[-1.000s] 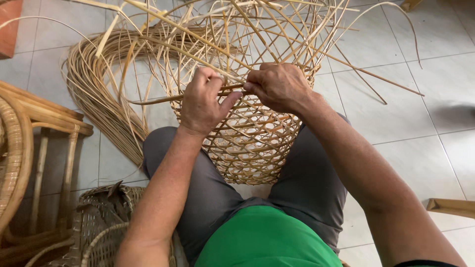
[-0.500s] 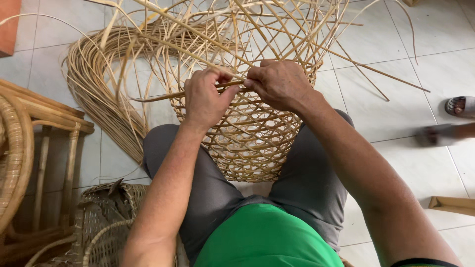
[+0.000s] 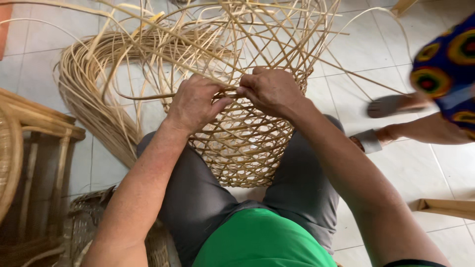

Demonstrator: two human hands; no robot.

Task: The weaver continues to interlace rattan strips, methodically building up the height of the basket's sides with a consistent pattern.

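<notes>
Half-woven cane basket (image 3: 242,148), open lattice of pale strips, wedged upright between the knees in grey trousers (image 3: 198,198), base toward the lap, unfinished rim pointing away. Loose uprights (image 3: 277,34) fanning out from the top edge in all directions, crossing one another. One long horizontal strip (image 3: 148,96) running along the working edge, sticking out to the left past the basket wall. Left hand (image 3: 194,105) curled over that edge, fingers pressed together and pinching the strip against the weave, thumb tip just beside the other hand. Right hand (image 3: 271,90) knuckles up, fingers bent and closed on the cane at the same spot, fingertips touching the left thumb; exactly which strand sits under them hard to tell. Forearms converging from the bottom corners, green shirt (image 3: 262,242) at the lower edge. Beyond the basket, on the white tiled floor (image 3: 356,44), a big looped bundle of raw cane (image 3: 94,84) curving round to the left. Rattan furniture frame (image 3: 34,148) at the far left, a darker woven piece (image 3: 84,227) below it beside the left elbow. At the right, another person: brightly patterned cloth (image 3: 445,64), blurred, and feet in sandals (image 3: 391,105) on the tiles, well apart from the hands. A wooden piece (image 3: 445,206) at the lower right edge.
</notes>
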